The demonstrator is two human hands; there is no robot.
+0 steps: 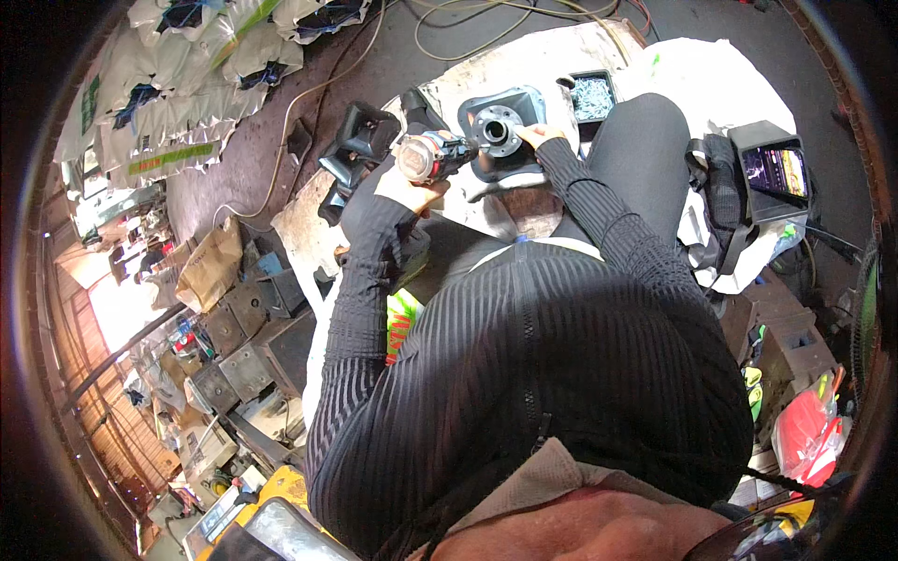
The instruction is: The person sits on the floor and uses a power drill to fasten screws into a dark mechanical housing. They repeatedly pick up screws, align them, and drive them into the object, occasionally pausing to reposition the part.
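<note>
We see, in our left hand (pixel 408 194), a grey power driver with a round body and red marks (pixel 421 159); the fingers are wrapped around it. Its front is directed to the right, just beside a dark grey part with a round flange, raised central tube and squarish base (pixel 497 130). This part lies in front of us, between our two hands, above a pale, stained covering (pixel 561 47). Our right hand (pixel 536 136) has its fingertips at the right edge of the flange; whether they pinch it or only touch it, we cannot tell. Near this hand stands a black rectangular tray of small silvery pieces (pixel 612 80). To the left of the driver lie glossy black moulded pieces (pixel 360 136).
</note>
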